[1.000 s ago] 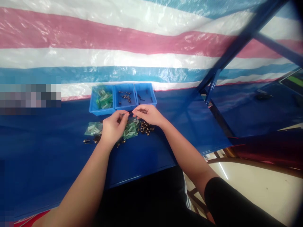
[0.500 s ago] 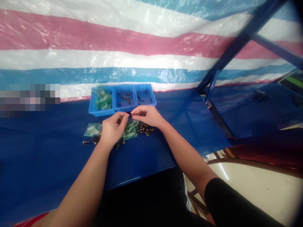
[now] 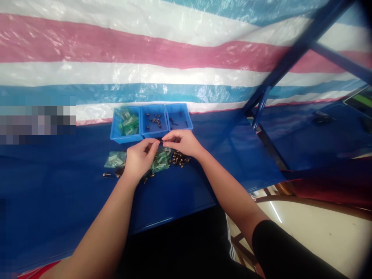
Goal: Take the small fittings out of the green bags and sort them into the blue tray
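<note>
My left hand (image 3: pixel 140 158) and my right hand (image 3: pixel 180 142) meet fingertip to fingertip above a blue table (image 3: pixel 72 193). Both are pinched on a small dark part that I cannot make out. Under them lies a scatter of small dark metal parts (image 3: pixel 179 159) and small green plastic bags (image 3: pixel 159 161). Another green bag (image 3: pixel 115 159) lies to the left of my left hand. Just behind the hands stand three blue bins: the left bin (image 3: pixel 125 124) holds green bags, the middle bin (image 3: pixel 154 121) several dark parts, the right bin (image 3: pixel 178 117) a few dark pieces.
A striped red, white and blue tarp (image 3: pixel 145 50) hangs behind the table. A blue metal frame (image 3: pixel 293 50) slants down at the right, past the table's right edge. Pale floor (image 3: pixel 319 232) shows at the lower right.
Both hands have held almost still, staying pinched together over the parts; the view has shifted very slightly.
</note>
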The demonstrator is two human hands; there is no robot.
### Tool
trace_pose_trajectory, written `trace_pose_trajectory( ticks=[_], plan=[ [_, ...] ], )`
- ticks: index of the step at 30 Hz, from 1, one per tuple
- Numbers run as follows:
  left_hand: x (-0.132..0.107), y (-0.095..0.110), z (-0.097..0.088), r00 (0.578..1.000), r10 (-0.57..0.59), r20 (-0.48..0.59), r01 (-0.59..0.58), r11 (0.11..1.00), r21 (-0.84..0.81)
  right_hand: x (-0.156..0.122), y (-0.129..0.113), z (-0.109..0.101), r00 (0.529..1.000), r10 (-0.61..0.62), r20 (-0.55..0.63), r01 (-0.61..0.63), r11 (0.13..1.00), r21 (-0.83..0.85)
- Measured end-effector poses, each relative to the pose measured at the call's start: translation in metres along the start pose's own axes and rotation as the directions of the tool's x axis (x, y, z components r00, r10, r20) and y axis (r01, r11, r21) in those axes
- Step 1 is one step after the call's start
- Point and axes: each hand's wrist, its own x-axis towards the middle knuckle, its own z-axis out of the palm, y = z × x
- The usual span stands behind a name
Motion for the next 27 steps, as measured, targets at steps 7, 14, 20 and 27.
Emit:
trace_pose_trajectory(
  ticks=[7,14,20,27],
  plan=[
    [-0.0007,0.0003,0.0021,1.0,-0.006,0.005,0.006,0.998,-0.064,-0.0002,-0.0023,-0.0021,1.0,0.025,-0.012,-0.025,1.0,-0.003],
    [-0.0001,0.0002,0.0018,1.0,0.004,-0.001,-0.004,0.999,-0.041,-0.0007,0.0006,-0.0031,0.999,0.032,0.03,-0.031,0.999,-0.04],
    [-0.0004,-0.0003,0.0013,1.0,-0.002,0.022,0.002,0.999,-0.033,-0.0011,-0.001,-0.0011,1.0,0.009,-0.005,-0.009,0.999,-0.036],
    [-0.0009,0.0005,0.002,1.0,-0.02,0.004,0.02,0.997,-0.07,-0.0011,-0.0005,-0.0018,1.0,0.0,-0.025,-0.001,1.0,-0.022]
  ],
)
